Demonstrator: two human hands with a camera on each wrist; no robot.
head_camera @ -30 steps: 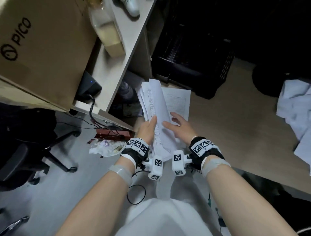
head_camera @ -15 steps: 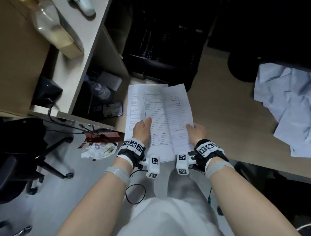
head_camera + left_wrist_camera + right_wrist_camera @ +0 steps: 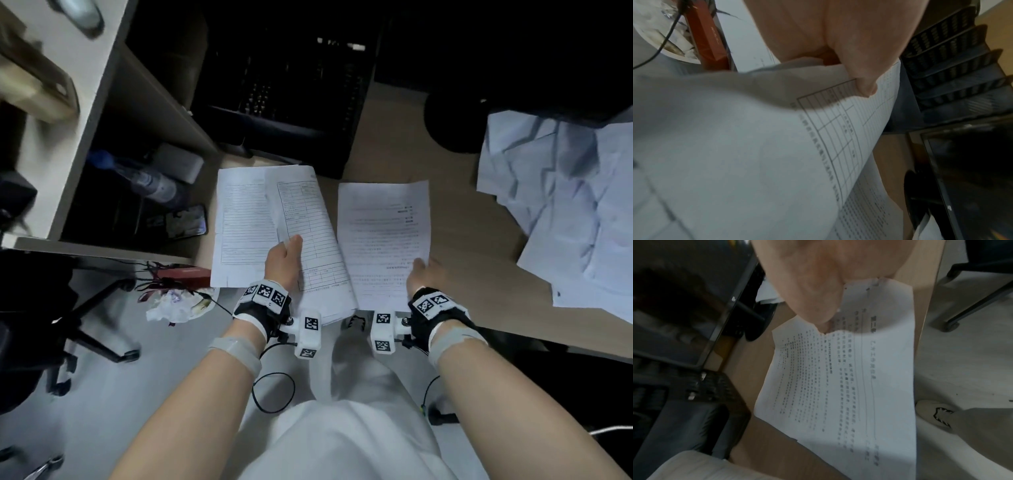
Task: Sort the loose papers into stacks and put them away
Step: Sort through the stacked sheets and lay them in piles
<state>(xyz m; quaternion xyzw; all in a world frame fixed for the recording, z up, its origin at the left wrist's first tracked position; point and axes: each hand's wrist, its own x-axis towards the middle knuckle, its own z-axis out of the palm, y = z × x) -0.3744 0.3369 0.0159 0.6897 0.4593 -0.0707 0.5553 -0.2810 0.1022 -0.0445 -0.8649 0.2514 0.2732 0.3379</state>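
Note:
My left hand (image 3: 286,255) (image 3: 859,68) grips a sheaf of form sheets (image 3: 308,240) (image 3: 756,146) printed with tables, thumb on top, lifted over the desk's near edge. A flat stack of forms (image 3: 239,222) lies under it to the left. A single text page (image 3: 383,236) (image 3: 849,378) is pinched at its near right edge by my right hand (image 3: 423,274) (image 3: 818,301) and held just right of the sheaf. A heap of crumpled loose papers (image 3: 565,205) lies at the desk's right.
The wooden desk (image 3: 462,246) carries a black mesh file tray (image 3: 291,85) at the back and a dark monitor base (image 3: 452,126). A shelf unit (image 3: 102,120) with a bottle stands left. On the floor are an office chair (image 3: 51,308) and a bowl of rubbish (image 3: 178,303).
My right hand has drawn the text page away to the right, off the sheaf; a gap now shows between them. The head view has shifted left and down.

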